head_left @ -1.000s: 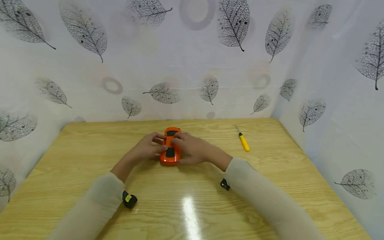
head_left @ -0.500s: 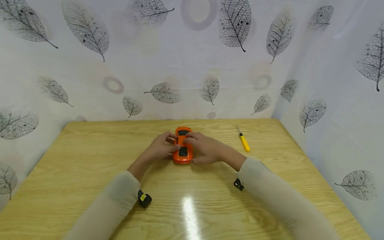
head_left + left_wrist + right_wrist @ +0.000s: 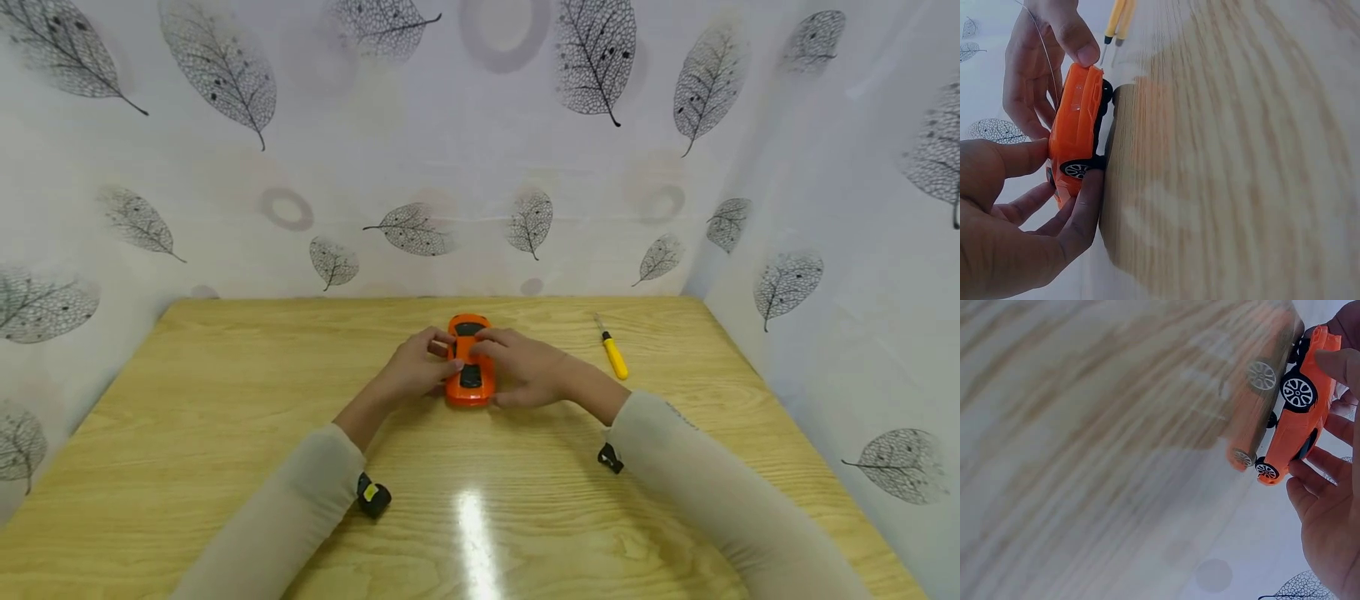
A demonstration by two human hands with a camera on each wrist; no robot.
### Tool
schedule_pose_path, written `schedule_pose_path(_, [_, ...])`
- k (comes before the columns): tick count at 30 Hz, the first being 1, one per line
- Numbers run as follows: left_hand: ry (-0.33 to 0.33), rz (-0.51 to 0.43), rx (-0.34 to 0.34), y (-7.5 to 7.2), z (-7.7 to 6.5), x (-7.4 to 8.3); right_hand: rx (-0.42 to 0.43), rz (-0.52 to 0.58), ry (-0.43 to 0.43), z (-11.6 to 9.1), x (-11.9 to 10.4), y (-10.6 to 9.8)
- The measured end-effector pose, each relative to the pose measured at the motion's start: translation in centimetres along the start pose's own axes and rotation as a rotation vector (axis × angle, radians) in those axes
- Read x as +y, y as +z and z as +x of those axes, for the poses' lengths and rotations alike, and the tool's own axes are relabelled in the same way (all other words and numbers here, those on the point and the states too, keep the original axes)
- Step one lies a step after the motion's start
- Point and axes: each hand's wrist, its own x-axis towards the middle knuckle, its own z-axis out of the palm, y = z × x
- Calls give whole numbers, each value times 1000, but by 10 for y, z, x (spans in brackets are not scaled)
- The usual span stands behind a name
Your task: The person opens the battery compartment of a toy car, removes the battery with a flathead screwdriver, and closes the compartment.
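An orange toy car (image 3: 470, 393) with dark windows stands right side up at the table's far middle, its wheels at or just above the surface. My left hand (image 3: 415, 367) holds its left side, the thumb on top near the rear window and a finger low by a spoked wheel (image 3: 1077, 170) in the left wrist view. From the other side my right hand (image 3: 531, 369) grips the car, fingers on the roof and right flank, thumb at the rear corner. In the right wrist view the car's body (image 3: 1297, 428) shows two spoked wheels, with the hand's fingers partly covering its top.
A screwdriver (image 3: 616, 358) with a yellow handle lies to the right on the wooden table (image 3: 247, 375). Behind and beside the table hangs a white curtain (image 3: 450, 158) with leaf prints. Black wrist devices (image 3: 372, 496) sit under both sleeves.
Both hands and the toy car between them have shifted to the right across the table, more in the first half second than since. The screwdriver stays where it was.
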Motion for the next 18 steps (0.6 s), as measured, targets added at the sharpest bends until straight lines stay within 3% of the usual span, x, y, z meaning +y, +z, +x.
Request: schedule_pose_path(18, [-7,1,12,1,2,1,53,13,-10,-1,7,5])
